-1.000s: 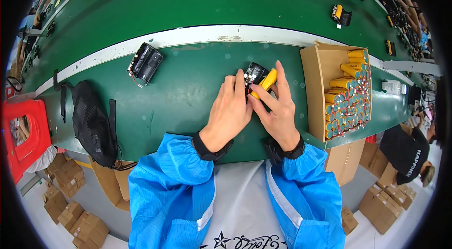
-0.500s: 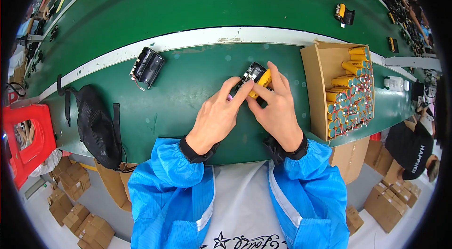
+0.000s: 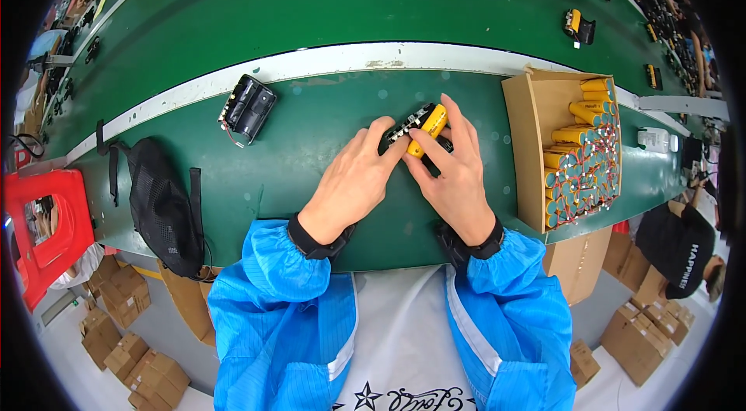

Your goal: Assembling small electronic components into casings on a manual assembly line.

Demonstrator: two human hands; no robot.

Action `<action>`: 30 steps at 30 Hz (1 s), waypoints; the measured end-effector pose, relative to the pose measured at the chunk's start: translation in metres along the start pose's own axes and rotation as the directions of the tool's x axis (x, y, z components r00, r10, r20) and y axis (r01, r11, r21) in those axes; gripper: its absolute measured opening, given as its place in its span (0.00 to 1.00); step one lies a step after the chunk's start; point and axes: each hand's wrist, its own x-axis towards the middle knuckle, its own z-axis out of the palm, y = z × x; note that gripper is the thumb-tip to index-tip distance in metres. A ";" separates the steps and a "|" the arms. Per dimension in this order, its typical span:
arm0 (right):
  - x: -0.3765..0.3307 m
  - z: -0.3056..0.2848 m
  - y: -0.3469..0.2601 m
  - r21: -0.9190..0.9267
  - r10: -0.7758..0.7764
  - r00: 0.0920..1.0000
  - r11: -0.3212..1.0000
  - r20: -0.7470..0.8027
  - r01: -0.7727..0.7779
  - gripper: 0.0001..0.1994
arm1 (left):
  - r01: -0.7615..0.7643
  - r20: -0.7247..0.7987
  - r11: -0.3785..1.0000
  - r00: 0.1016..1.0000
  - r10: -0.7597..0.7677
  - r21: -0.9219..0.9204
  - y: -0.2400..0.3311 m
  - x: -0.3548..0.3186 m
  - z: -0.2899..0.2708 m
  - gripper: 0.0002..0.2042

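Note:
In front of me, both hands meet over a black plastic housing point(image 3: 409, 123) with small metal parts along its edge. A yellow cylindrical battery point(image 3: 430, 130) lies tilted against the housing; whether it is fully seated I cannot tell. My left hand point(image 3: 351, 176) has its fingers closed on the housing's left side, its index fingertip close to the battery. The fingers of my right hand point(image 3: 458, 176) close around the battery from the right, thumb near its lower end and a fingertip near its upper end. My fingers cover part of the housing.
A second black housing point(image 3: 249, 109) with thin wires lies left on the green bench. To the right stands a cardboard box point(image 3: 519, 154) of yellow batteries. A black mesh bag point(image 3: 159, 209) and a red stool point(image 3: 50, 232) are at left. Beyond the white rail point(image 3: 350, 60) lies another assembled unit point(image 3: 579, 27).
The battery and housing have turned between my hands, so more of the battery's yellow side shows. My left fingers have shifted slightly along the housing.

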 end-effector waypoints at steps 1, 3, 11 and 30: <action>0.000 0.000 -0.001 0.001 0.000 1.000 1.000 0.000 0.000 0.20 | 0.005 0.008 1.000 1.000 -0.005 0.003 0.001 0.000 -0.001 0.24; -0.001 0.002 -0.005 -0.011 0.050 0.998 0.999 0.023 -0.050 0.20 | 0.011 0.017 1.000 1.000 -0.011 0.007 0.001 -0.001 -0.001 0.23; -0.005 0.011 -0.012 -0.046 0.151 0.988 0.987 -0.027 -0.152 0.25 | -0.032 -0.183 0.991 0.983 0.008 -0.131 0.004 -0.003 0.000 0.19; -0.013 0.033 -0.005 0.115 0.216 0.966 0.973 -0.145 -0.201 0.40 | 0.034 -0.003 0.999 0.999 -0.034 0.012 0.002 0.039 -0.011 0.16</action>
